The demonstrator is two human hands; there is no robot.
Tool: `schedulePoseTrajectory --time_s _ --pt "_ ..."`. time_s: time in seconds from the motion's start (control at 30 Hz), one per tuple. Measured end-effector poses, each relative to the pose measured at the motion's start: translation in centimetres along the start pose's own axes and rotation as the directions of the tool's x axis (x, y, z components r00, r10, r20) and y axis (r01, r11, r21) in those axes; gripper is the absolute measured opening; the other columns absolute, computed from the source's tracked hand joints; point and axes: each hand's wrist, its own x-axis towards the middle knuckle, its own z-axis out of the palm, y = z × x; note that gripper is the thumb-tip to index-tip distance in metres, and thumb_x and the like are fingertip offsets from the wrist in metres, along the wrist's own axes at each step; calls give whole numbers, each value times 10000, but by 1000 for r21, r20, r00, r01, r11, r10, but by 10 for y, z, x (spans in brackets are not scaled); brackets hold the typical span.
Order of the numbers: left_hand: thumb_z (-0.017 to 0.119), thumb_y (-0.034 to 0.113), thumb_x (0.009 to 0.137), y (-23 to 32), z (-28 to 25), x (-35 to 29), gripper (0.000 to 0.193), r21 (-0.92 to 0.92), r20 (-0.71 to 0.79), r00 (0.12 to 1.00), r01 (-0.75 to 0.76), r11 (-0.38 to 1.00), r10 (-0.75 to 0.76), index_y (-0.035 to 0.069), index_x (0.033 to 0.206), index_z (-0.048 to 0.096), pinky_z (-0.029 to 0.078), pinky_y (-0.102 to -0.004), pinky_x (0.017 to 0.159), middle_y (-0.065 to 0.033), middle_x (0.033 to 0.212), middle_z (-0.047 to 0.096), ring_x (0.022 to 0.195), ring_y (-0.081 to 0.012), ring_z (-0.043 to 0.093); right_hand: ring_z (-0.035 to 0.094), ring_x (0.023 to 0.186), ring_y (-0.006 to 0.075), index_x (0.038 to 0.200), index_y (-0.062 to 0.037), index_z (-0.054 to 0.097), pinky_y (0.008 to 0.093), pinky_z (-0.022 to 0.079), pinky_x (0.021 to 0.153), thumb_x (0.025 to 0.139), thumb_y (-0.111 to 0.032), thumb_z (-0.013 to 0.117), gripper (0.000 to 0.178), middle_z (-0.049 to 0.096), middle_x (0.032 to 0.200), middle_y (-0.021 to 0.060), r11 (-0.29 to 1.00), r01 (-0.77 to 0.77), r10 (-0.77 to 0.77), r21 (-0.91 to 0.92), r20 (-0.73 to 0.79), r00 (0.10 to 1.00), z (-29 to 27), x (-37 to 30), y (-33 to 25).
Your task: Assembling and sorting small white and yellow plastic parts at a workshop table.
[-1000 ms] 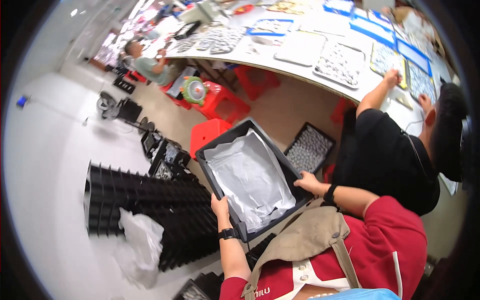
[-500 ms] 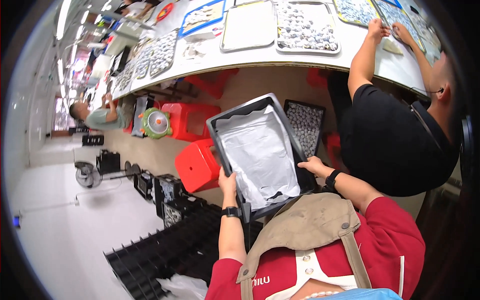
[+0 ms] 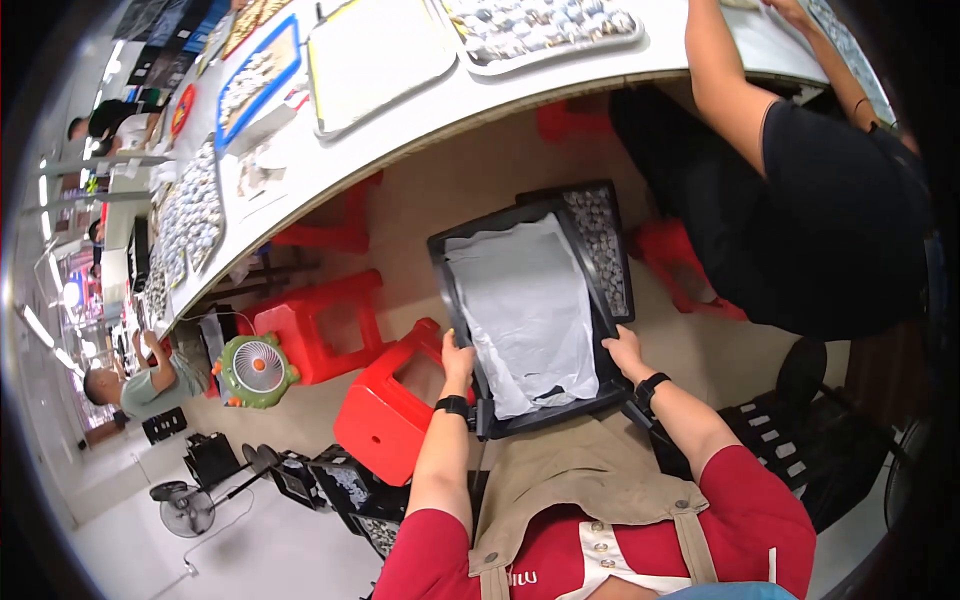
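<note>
A black rectangular tray is held level-ish before my body, low and near my waist. A creased white sheet lines its inside, with a ragged near edge and nothing lying on it. My left hand grips the tray's left side, fingers out of sight under the rim. On the opposite side, my right hand grips the right rim. Past the tray's far right corner, another black tray of small round whitish pieces sits low by the floor, partly covered by mine.
A long white table curves across the far side, bearing a pale empty tray and a tray of round pieces. Red stools and a green fan stand left. A co-worker in black sits right.
My view has turned, and the table and stools have shifted in it. The lined tray, still in both hands, now sits straighter before me. My right hand has stayed on its rim.
</note>
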Motion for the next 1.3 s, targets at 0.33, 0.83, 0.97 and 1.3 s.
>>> schedulePoseTrajectory --time_s 0.33,0.83,0.97,1.3 --pt "570 -65 631 -11 -26 110 283 55 143 963 221 974 -227 -12 902 509 485 -353 552 -96 743 573 631 -234 573 570 783 174 956 7 582 291 442 689 809 -292 571 334 621 830 91 957 165 -221 238 231 948 62 96 -2" --pt "543 -111 627 -62 -26 265 241 -215 -10 1000 4 976 -6 -13 843 500 492 -346 543 -88 699 543 591 -235 557 561 799 330 960 -51 546 393 458 646 745 -187 594 259 556 852 179 718 432 -636 -546 -261 726 80 362 36" --pt "545 -99 615 -64 -12 285 230 -301 -36 999 -48 952 39 0 821 524 452 -312 552 -59 720 537 619 -201 543 548 824 346 1069 -93 490 414 468 667 748 -255 606 378 512 928 156 662 311 -665 -682 -342 664 120 382 18" --pt "539 -104 622 -90 2 284 245 -401 -45 991 -132 907 124 3 838 500 456 -298 559 -58 716 527 618 -191 541 549 836 350 1030 -108 493 415 466 707 753 -120 523 279 518 989 130 599 384 -700 -703 -227 677 89 405 27"
